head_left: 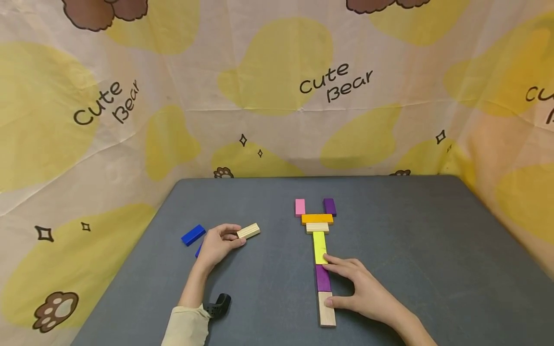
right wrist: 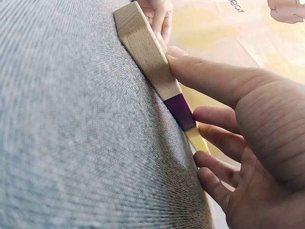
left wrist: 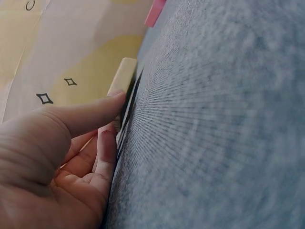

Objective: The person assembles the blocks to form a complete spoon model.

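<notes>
In the head view my left hand [head_left: 218, 246] pinches a plain wooden block [head_left: 248, 231] by its near end, thumb on one side and fingers on the other. The left wrist view shows this block [left wrist: 123, 76] low at the dark tabletop. My right hand [head_left: 365, 288] rests along a line of blocks. Its thumb touches the side of a plain wooden block [head_left: 326, 312] at the near end, and its fingertips are at the purple block [head_left: 322, 278] and the yellow block [head_left: 319, 244]. The right wrist view shows that wooden block [right wrist: 151, 62] lying flat.
Beyond the yellow block lie a crosswise wooden block [head_left: 317, 228] and an orange block [head_left: 317, 219]. A pink block [head_left: 300, 207] and a dark purple block [head_left: 330, 206] stand off its ends. Blue blocks [head_left: 193, 235] lie left of my left hand. A printed cloth [head_left: 268, 96] hangs behind.
</notes>
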Motion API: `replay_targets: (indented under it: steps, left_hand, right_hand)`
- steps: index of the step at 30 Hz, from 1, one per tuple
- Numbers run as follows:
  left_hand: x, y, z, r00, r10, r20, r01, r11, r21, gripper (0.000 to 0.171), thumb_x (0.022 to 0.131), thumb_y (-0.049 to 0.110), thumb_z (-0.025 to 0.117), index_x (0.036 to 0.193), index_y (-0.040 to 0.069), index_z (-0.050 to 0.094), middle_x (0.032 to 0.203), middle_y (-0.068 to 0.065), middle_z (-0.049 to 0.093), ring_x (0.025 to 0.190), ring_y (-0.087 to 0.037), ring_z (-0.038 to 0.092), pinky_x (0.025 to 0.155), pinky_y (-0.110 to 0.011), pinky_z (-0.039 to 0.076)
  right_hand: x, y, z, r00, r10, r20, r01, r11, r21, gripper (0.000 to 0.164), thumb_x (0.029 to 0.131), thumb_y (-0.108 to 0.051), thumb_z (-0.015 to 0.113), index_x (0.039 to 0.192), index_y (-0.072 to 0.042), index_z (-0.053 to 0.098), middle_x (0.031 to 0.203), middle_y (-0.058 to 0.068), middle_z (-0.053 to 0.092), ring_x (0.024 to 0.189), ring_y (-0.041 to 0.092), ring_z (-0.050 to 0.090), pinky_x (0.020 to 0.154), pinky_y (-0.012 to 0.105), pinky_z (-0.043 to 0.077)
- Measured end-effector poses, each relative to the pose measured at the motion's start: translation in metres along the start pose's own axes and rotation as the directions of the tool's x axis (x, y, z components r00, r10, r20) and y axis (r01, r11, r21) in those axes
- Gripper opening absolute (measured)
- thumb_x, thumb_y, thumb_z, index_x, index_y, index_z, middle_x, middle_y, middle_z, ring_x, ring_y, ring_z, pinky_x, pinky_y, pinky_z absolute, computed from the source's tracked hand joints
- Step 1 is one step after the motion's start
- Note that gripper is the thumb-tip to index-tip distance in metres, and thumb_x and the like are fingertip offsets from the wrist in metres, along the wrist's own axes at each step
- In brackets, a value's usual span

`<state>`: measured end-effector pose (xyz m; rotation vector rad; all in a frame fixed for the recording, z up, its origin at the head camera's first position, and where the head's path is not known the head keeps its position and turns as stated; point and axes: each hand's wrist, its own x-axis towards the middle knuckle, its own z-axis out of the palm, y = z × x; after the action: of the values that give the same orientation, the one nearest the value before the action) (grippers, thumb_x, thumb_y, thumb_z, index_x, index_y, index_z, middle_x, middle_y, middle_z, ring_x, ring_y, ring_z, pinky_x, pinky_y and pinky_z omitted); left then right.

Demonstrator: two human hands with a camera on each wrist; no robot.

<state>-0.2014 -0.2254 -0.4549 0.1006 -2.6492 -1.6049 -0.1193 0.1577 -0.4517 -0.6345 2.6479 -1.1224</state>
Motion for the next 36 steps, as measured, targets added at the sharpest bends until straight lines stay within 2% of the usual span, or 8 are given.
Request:
replay_targets:
  steps: [4,8,14,20,23,27,31,36]
  left_hand:
    - [-0.001,0.007,0.002,0.999,0.032,-0.019,-0.032,0.999,-0.009,0.036,0.079,0.013,0.085,0.113,0.012,0.072,0.107,-0.005,0.068,0.092,-0.021,0.062,0.073,-0.031,0.049]
    - [-0.001,0.027,0.014,0.997,0.073,-0.020,-0.073,0.997,-0.023,0.036,0.079,0.017,0.085,0.113,0.016,0.072,0.114,-0.003,0.066,0.098,-0.023,0.059,0.074,-0.035,0.049]
    - [0.016,0.061,0.052,0.983,0.184,0.017,-0.185,0.982,0.034,0.034,0.078,0.020,0.086,0.109,0.021,0.074,0.111,0.002,0.066,0.097,-0.020,0.059,0.074,-0.037,0.050]
    - [0.043,0.086,0.093,0.960,0.267,0.087,-0.275,0.957,0.097,0.034,0.080,0.018,0.084,0.112,0.016,0.073,0.110,0.003,0.066,0.095,-0.020,0.058,0.078,-0.037,0.050]
    - [0.056,0.091,0.111,0.953,0.278,0.122,-0.292,0.948,0.125,0.033,0.081,0.016,0.083,0.112,0.014,0.073,0.109,0.002,0.067,0.093,-0.020,0.058,0.079,-0.034,0.048]
    - [0.069,0.093,0.128,0.956,0.260,0.132,-0.277,0.952,0.132,0.032,0.081,0.012,0.083,0.111,0.011,0.073,0.099,-0.001,0.068,0.086,-0.019,0.057,0.075,-0.032,0.047]
    - [0.077,0.092,0.138,0.965,0.237,0.117,-0.250,0.961,0.120,0.031,0.081,0.009,0.083,0.110,0.008,0.073,0.088,-0.002,0.064,0.079,-0.019,0.054,0.070,-0.031,0.045]
    - [0.083,0.091,0.147,0.966,0.227,0.122,-0.241,0.964,0.112,0.030,0.081,0.007,0.082,0.110,0.007,0.073,0.085,-0.002,0.063,0.075,-0.019,0.054,0.067,-0.029,0.045]
  right_hand:
    - [-0.001,-0.001,0.000,1.000,-0.001,-0.008,0.001,1.000,0.000,0.077,0.074,-0.061,0.077,0.138,-0.023,0.059,0.147,-0.015,0.042,0.122,0.013,0.038,0.096,0.049,0.042]
    - [-0.002,0.000,0.000,1.000,0.001,-0.007,-0.001,1.000,0.000,0.077,0.074,-0.061,0.077,0.138,-0.023,0.059,0.147,-0.015,0.042,0.122,0.013,0.038,0.096,0.049,0.042]
    - [-0.002,0.000,0.000,1.000,0.012,0.002,-0.012,1.000,0.005,0.078,0.074,-0.063,0.077,0.138,-0.024,0.059,0.147,-0.014,0.042,0.122,0.015,0.038,0.096,0.050,0.041]
    - [0.000,0.001,0.000,1.000,0.013,0.008,-0.013,1.000,0.011,0.077,0.074,-0.063,0.076,0.138,-0.024,0.059,0.147,-0.014,0.042,0.123,0.016,0.037,0.097,0.052,0.040]
    - [0.001,0.002,0.000,1.000,0.008,0.006,-0.008,1.000,0.009,0.077,0.074,-0.063,0.076,0.138,-0.024,0.059,0.147,-0.014,0.042,0.123,0.015,0.037,0.097,0.052,0.040]
    - [0.002,0.002,0.000,1.000,0.009,0.006,-0.009,1.000,0.014,0.077,0.074,-0.063,0.076,0.138,-0.025,0.059,0.147,-0.014,0.042,0.122,0.015,0.037,0.096,0.052,0.040]
    - [0.002,0.002,0.000,1.000,0.018,0.014,-0.018,1.000,0.022,0.078,0.074,-0.063,0.076,0.139,-0.025,0.059,0.147,-0.014,0.042,0.121,0.015,0.038,0.096,0.052,0.040]
    - [0.002,0.002,-0.001,1.000,0.025,0.017,-0.025,0.999,0.025,0.077,0.073,-0.063,0.076,0.139,-0.025,0.059,0.147,-0.013,0.042,0.122,0.017,0.038,0.096,0.053,0.039]
